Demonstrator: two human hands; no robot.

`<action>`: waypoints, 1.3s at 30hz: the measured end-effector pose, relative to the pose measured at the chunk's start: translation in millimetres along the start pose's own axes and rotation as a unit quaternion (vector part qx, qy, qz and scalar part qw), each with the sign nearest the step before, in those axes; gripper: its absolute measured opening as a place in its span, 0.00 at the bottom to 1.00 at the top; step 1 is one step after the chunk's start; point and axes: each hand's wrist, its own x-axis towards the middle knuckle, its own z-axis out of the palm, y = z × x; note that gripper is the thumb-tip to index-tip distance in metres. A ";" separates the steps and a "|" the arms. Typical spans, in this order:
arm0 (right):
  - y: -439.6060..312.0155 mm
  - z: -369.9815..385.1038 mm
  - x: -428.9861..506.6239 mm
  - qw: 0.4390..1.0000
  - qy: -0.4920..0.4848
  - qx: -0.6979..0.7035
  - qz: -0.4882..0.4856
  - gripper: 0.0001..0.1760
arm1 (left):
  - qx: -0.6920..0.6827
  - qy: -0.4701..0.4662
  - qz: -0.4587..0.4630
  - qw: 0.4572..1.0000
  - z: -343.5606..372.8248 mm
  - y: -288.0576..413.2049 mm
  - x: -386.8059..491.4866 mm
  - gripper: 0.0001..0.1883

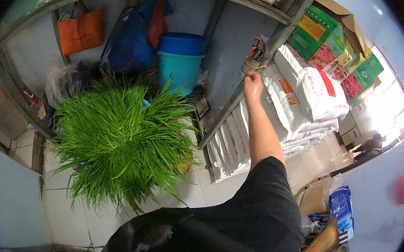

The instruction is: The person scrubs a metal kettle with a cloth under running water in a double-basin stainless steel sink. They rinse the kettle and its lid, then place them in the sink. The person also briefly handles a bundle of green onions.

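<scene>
My right hand [253, 82] reaches forward with its fingers curled, and its fingertips are hard to make out. Just beyond it, a round holder [251, 65] is fixed by a metal post. Tools with orange-and-black handles [257, 47], which look like scissors, stand in that holder. Whether my hand touches the holder, I cannot tell. Below and beside my forearm are stacked white woven sacks [320, 91] with red printing. My left hand is out of view. In front of me to the left, a large heap of long green leaves [121, 134], like Chinese chives, rises above the tiled floor.
A turquoise bucket [179, 71] with a blue top stands behind the leaves. An orange bag [81, 32] hangs at the back left. A metal frame [220, 120] runs along the sacks. Green printed cartons [320, 36] are at the right, and a blue packet [341, 211] sits lower right.
</scene>
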 end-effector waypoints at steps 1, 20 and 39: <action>2.8 -3.7 21.9 0.998 0.035 -0.029 -0.036 0.09 | 0.003 -0.002 0.001 1.000 4.1 10.2 -2.9 0.14; -28.0 -10.0 168.6 0.863 -0.116 -0.487 -0.070 0.17 | 0.030 -0.040 0.007 0.999 42.2 87.1 -42.2 0.13; -296.8 72.2 -286.2 0.841 -0.354 0.267 -0.309 0.04 | -0.205 -0.172 0.442 0.856 12.4 256.1 -29.9 0.28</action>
